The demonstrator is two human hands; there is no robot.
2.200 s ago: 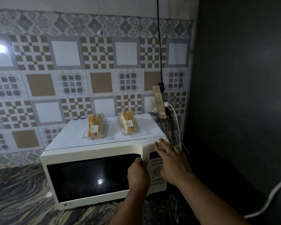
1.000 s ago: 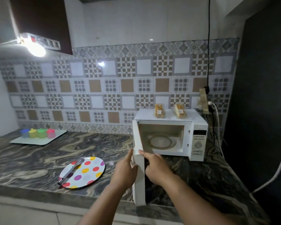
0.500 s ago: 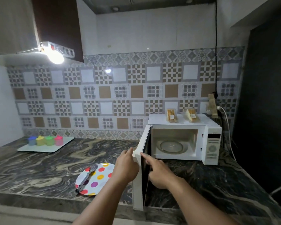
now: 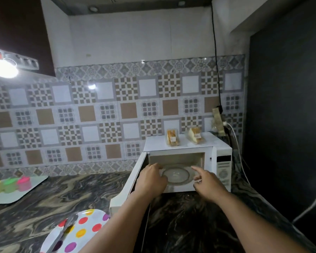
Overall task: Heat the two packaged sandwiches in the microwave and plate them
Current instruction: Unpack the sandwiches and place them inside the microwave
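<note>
The white microwave stands on the counter with its door swung open to the left; the glass turntable inside is bare. Two packaged sandwiches lie on its top: one to the left, one to the right. My left hand hovers in front of the cavity's left side, fingers loosely curled, holding nothing. My right hand is in front of the cavity's right side, index finger extended, empty. A polka-dot plate lies at the lower left with tongs on it.
A white tray with several coloured cups sits far left on the marble counter. A power strip and cables hang right of the microwave. A dark wall closes the right side.
Both hands opened the microwave door, swung it wide, then let go of it and moved up in front of the open cavity. The view has moved closer again.
</note>
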